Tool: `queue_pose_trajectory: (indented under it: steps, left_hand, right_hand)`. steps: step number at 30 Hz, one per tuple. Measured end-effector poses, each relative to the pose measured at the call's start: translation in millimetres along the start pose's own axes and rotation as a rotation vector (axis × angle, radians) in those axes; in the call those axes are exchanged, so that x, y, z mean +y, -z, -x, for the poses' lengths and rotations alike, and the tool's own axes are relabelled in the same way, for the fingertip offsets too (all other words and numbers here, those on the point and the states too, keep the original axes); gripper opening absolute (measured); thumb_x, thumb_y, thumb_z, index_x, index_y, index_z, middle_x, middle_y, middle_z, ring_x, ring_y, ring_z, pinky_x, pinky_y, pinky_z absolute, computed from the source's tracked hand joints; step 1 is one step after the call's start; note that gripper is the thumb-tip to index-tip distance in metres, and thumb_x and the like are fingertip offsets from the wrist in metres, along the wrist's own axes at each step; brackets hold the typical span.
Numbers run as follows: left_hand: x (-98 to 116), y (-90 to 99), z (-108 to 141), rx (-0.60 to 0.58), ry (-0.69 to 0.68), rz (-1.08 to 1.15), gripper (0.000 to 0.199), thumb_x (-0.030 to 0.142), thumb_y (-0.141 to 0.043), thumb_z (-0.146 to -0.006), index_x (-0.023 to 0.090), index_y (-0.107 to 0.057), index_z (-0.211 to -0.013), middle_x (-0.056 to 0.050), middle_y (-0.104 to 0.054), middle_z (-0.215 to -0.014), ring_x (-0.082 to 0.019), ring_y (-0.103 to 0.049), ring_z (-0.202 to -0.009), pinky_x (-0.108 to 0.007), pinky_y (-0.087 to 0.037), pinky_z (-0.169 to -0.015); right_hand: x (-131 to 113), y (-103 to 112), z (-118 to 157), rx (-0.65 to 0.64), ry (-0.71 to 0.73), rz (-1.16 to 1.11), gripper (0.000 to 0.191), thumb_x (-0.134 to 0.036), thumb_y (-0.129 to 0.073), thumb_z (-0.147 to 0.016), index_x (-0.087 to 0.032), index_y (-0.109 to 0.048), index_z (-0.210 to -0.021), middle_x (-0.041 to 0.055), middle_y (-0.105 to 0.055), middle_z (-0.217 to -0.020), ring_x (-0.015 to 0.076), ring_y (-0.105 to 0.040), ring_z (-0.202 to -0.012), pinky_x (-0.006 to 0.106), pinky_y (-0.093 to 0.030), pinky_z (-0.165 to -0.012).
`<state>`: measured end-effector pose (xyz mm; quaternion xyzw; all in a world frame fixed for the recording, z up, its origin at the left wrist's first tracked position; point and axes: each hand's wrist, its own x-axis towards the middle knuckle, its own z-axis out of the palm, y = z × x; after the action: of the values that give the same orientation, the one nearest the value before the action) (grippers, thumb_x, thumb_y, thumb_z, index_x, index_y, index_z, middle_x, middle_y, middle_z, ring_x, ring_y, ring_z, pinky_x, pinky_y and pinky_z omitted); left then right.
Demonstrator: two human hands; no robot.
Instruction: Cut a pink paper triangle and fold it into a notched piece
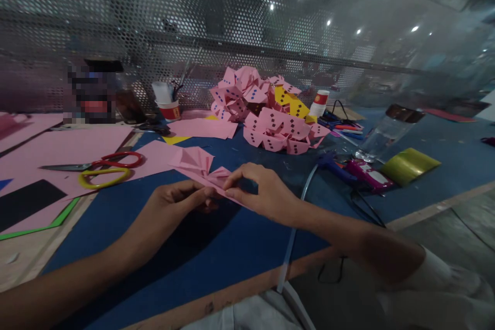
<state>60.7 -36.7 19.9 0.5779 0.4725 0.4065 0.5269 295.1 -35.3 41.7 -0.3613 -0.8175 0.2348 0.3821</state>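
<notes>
A folded piece of pink paper (195, 161) is held above the blue tabletop (216, 273). My left hand (174, 209) pinches its lower edge between thumb and fingers. On the right side of the same piece, my right hand (263, 191) has thumb and forefinger closed on the paper. Creased flaps stand up from the piece, to the left of my right hand. Behind it sit pink folded paper shapes with dark dots (280, 131), and yellow dotted paper (290, 100) lies among them.
Scissors (112, 167) with red and yellow handles lie on pink sheets (34, 152) at left. At right are a clear bottle (386, 136), a glue gun (336, 166) and shiny yellow wrapping (410, 165). Cups (168, 109) stand behind. A pale cable (292, 240) crosses the front edge.
</notes>
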Motion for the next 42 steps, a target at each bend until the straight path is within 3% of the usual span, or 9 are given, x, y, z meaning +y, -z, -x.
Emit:
queue_pose_trajectory:
  steps: [3,6,12,16,24,28,33,42]
  left_hand:
    - [-2,2.2,-2,-0.031,0.022,0.129,0.031,0.05,-0.089,-0.077,0.021,-0.08,-0.079,-0.002,-0.079,-0.079,-0.018,-0.072,-0.076,-0.024,-0.062,-0.076]
    - [0,3.6,-5,-0.015,0.056,0.242,0.032,0.047,-0.092,-0.074,0.02,-0.076,-0.075,-0.001,-0.076,-0.076,-0.016,-0.072,-0.073,-0.025,-0.064,-0.075]
    - [-2,7.3,-7,-0.044,0.084,0.259,0.03,0.046,-0.089,-0.078,0.019,-0.075,-0.079,-0.001,-0.073,-0.074,-0.016,-0.072,-0.068,-0.023,-0.062,-0.067]
    - [-6,9.4,-7,-0.068,0.086,0.23,0.029,0.045,-0.084,-0.084,0.018,-0.072,-0.08,-0.001,-0.073,-0.076,-0.016,-0.072,-0.069,-0.024,-0.062,-0.069]
    - [1,7.6,-4,-0.037,0.118,0.27,0.032,0.045,-0.085,-0.084,0.018,-0.068,-0.079,0.0,-0.073,-0.076,-0.016,-0.074,-0.069,-0.026,-0.063,-0.069]
    - [4,4.6,-3,-0.041,0.119,0.266,0.036,0.048,-0.085,-0.082,0.016,-0.069,-0.078,-0.001,-0.073,-0.074,-0.017,-0.074,-0.067,-0.024,-0.062,-0.066]
    - [-1,4.3,-4,-0.093,0.138,0.268,0.028,0.04,-0.088,-0.082,0.018,-0.071,-0.085,0.002,-0.073,-0.077,-0.014,-0.075,-0.072,-0.021,-0.062,-0.073]
    - [-7,4.0,-6,-0.122,0.12,0.261,0.035,0.03,-0.097,-0.071,0.02,-0.068,-0.09,0.003,-0.074,-0.077,-0.012,-0.073,-0.071,-0.019,-0.061,-0.07]
  right_hand:
    - [7,3,-1,0.052,0.059,0.053,0.006,-0.022,-0.067,-0.1,-0.021,-0.072,-0.103,0.0021,-0.076,-0.104,0.0169,-0.068,-0.101,0.032,-0.048,-0.093]
    - [15,6,-1,0.108,0.225,0.194,0.012,-0.018,-0.065,-0.1,-0.021,-0.07,-0.11,0.0056,-0.074,-0.109,0.0202,-0.065,-0.107,0.036,-0.048,-0.097]
    - [13,6,7,-0.003,0.462,0.459,0.034,-0.016,-0.063,-0.099,-0.029,-0.066,-0.13,0.0072,-0.066,-0.131,0.0229,-0.052,-0.134,0.043,-0.042,-0.11]
    - [11,4,9,-0.05,0.57,0.533,0.032,-0.015,-0.065,-0.098,-0.028,-0.067,-0.127,0.0062,-0.066,-0.133,0.0236,-0.05,-0.136,0.043,-0.04,-0.111]
    - [13,1,9,-0.069,0.527,0.574,0.043,-0.008,-0.062,-0.093,-0.023,-0.063,-0.133,0.0076,-0.066,-0.132,0.0232,-0.048,-0.135,0.042,-0.039,-0.112]
    - [13,-1,9,-0.074,0.555,0.605,0.032,-0.015,-0.063,-0.097,-0.024,-0.065,-0.128,0.0072,-0.067,-0.128,0.0233,-0.049,-0.134,0.043,-0.038,-0.113]
    - [10,-1,8,-0.005,0.595,0.583,0.017,-0.022,-0.06,-0.103,-0.021,-0.069,-0.118,0.0068,-0.071,-0.121,0.0216,-0.054,-0.126,0.04,-0.04,-0.11]
    - [10,-2,9,0.002,0.58,0.59,0.017,-0.02,-0.061,-0.101,-0.021,-0.069,-0.116,0.0055,-0.073,-0.12,0.0225,-0.057,-0.125,0.04,-0.041,-0.108]
